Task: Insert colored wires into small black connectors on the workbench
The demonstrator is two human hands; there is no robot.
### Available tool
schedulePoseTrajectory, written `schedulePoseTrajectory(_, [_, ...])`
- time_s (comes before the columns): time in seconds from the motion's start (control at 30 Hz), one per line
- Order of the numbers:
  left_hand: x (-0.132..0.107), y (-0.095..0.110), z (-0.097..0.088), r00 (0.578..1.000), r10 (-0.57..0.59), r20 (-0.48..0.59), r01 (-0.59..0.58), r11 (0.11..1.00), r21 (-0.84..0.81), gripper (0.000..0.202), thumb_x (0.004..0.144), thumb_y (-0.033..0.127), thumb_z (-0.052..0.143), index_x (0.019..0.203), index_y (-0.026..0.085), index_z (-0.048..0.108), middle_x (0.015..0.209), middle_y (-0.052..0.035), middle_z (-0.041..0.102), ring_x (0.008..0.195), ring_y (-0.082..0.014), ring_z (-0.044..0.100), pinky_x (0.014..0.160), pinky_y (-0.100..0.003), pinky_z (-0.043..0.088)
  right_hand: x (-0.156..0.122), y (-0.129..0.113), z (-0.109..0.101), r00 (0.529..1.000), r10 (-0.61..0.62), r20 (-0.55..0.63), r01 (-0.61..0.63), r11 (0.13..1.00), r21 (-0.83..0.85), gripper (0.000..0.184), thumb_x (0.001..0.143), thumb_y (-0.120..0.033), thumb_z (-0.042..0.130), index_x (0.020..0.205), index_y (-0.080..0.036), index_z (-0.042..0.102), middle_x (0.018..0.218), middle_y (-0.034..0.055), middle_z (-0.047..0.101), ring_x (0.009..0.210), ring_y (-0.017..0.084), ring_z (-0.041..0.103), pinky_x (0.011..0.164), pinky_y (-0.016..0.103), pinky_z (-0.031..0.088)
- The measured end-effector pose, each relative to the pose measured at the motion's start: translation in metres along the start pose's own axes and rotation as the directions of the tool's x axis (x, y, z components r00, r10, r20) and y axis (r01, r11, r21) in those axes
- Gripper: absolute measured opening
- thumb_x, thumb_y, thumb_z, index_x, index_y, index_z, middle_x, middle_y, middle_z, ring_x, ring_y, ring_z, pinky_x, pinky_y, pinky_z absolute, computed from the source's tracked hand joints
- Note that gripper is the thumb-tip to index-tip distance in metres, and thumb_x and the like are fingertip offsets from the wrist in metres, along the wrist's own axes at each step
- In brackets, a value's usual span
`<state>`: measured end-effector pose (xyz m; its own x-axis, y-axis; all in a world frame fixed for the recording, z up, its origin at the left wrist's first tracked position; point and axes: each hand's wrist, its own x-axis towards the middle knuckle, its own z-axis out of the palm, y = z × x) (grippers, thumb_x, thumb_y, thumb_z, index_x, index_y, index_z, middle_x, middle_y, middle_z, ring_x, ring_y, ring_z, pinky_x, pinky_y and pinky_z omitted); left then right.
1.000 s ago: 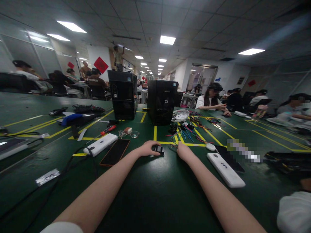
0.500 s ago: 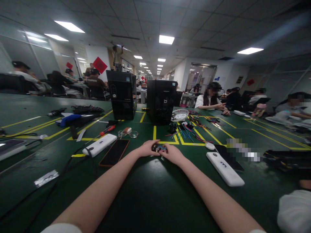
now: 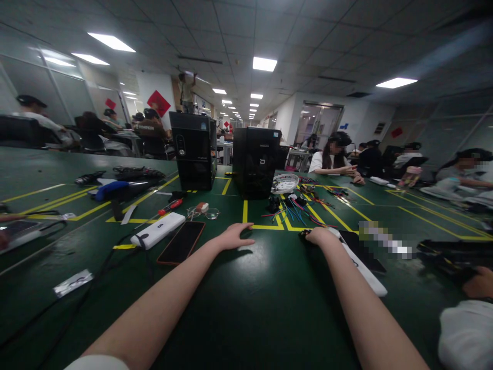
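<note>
My left hand [image 3: 234, 236] rests over the green table with thumb and fingers spread and nothing between them. Off to the right, my right hand [image 3: 319, 236] is closed on a small black part with wires [image 3: 304, 234], which my fingers mostly hide. A bunch of blue and red wires with black ends [image 3: 295, 205] lies just beyond that hand. Beneath and beside my right wrist are a white power bank [image 3: 367, 277] and a dark phone [image 3: 360, 246]. Left of my left hand lies a phone with an orange edge [image 3: 181, 242].
Two black computer towers [image 3: 194, 154] stand ahead, with a white basket [image 3: 285, 182] beside the right one. Another white power bank [image 3: 158, 230], glasses [image 3: 204, 211] and a red screwdriver [image 3: 169, 207] lie to the left. A co-worker's hand [image 3: 479, 282] reaches in at right.
My right hand has moved right, carrying the small black wired part away from my left hand. My left hand has let go of it and stays in place, fingers apart.
</note>
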<state>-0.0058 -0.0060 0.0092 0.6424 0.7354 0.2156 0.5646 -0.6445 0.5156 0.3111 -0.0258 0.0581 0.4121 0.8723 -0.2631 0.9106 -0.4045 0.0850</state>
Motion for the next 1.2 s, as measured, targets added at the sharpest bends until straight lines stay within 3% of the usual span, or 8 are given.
schedulePoseTrajectory(0.2, [0.0,0.002,-0.001,1.0,-0.001,0.011,0.001,1.0,0.01,0.066,0.077,0.058,0.049,0.13,0.019,0.042,0.128,-0.0087,0.05,0.117,-0.0259,0.045,0.099,-0.037,0.033,0.009,0.022,-0.006,0.998,0.064,0.007,-0.064,0.997,0.03,0.04,0.072,-0.038,0.059,0.101,-0.011,0.065,0.112,0.0157,0.059,0.1,0.028,0.058,0.075,0.033,0.048])
schedulePoseTrajectory(0.37, [0.0,0.004,-0.003,1.0,0.001,0.023,-0.001,1.0,0.021,0.059,0.079,0.057,0.048,0.125,0.021,0.048,0.127,-0.0085,0.051,0.116,-0.0261,0.046,0.098,-0.038,0.033,-0.007,0.028,-0.022,0.999,0.04,-0.011,-0.034,0.936,0.35,0.039,0.085,-0.036,0.041,0.106,-0.008,0.059,0.106,0.0171,0.06,0.072,0.018,0.064,0.055,0.025,0.049])
schedulePoseTrajectory(0.47, [0.001,0.004,-0.003,0.999,0.03,0.019,-0.03,0.999,0.021,0.051,0.081,0.054,0.047,0.12,0.021,0.053,0.123,-0.0073,0.054,0.113,-0.0253,0.048,0.097,-0.037,0.034,-0.01,0.032,-0.024,0.999,0.011,-0.039,0.007,0.902,0.431,0.036,0.087,-0.028,0.037,0.112,-0.01,0.056,0.102,0.0158,0.061,0.064,0.014,0.062,0.05,0.022,0.047])
schedulePoseTrajectory(0.7, [0.001,0.001,-0.001,0.998,0.066,-0.004,-0.066,0.998,0.014,0.044,0.081,0.048,0.05,0.115,0.021,0.056,0.118,-0.0065,0.057,0.11,-0.0243,0.05,0.096,-0.036,0.036,-0.003,0.044,-0.017,0.995,-0.102,-0.016,0.098,0.887,0.45,0.037,0.085,-0.018,0.037,0.12,-0.014,0.049,0.085,0.0099,0.062,0.054,0.01,0.056,0.05,0.021,0.046])
schedulePoseTrajectory(0.83, [0.001,0.001,0.0,0.996,0.082,-0.017,-0.081,0.996,0.043,0.041,0.081,0.045,0.051,0.113,0.02,0.058,0.116,-0.0063,0.059,0.108,-0.0235,0.051,0.096,-0.035,0.036,-0.002,0.051,-0.021,0.989,-0.139,-0.051,0.148,0.905,0.399,0.033,0.08,-0.012,0.039,0.108,-0.011,0.057,0.075,0.0077,0.061,0.052,0.011,0.054,0.052,0.022,0.044])
schedulePoseTrajectory(0.97, [0.001,0.001,0.0,0.996,0.086,-0.019,-0.085,0.995,0.054,0.038,0.081,0.043,0.052,0.111,0.021,0.059,0.115,-0.006,0.059,0.108,-0.023,0.051,0.095,-0.034,0.037,-0.002,0.051,-0.026,0.978,-0.159,-0.139,0.188,0.953,0.239,0.025,0.077,-0.013,0.043,0.091,-0.009,0.064,0.081,0.0109,0.064,0.065,0.014,0.058,0.056,0.022,0.042])
schedulePoseTrajectory(1.1, [0.002,0.0,0.0,0.995,0.097,-0.016,-0.096,0.994,0.044,0.035,0.081,0.042,0.053,0.108,0.021,0.06,0.116,-0.0058,0.059,0.109,-0.0227,0.051,0.096,-0.035,0.036,-0.003,0.046,-0.026,0.958,-0.189,-0.217,0.233,0.952,0.198,0.026,0.079,-0.017,0.047,0.095,-0.01,0.065,0.092,0.012,0.065,0.078,0.017,0.059,0.063,0.022,0.041])
schedulePoseTrajectory(1.2, [0.002,-0.001,0.0,0.995,0.096,-0.011,-0.095,0.995,0.033,0.035,0.081,0.041,0.054,0.108,0.021,0.061,0.116,-0.006,0.059,0.109,-0.0227,0.051,0.097,-0.035,0.036,-0.004,0.045,-0.024,0.955,-0.223,-0.198,0.262,0.943,0.205,0.027,0.077,-0.016,0.049,0.097,-0.011,0.066,0.091,0.0105,0.066,0.077,0.016,0.059,0.064,0.022,0.041])
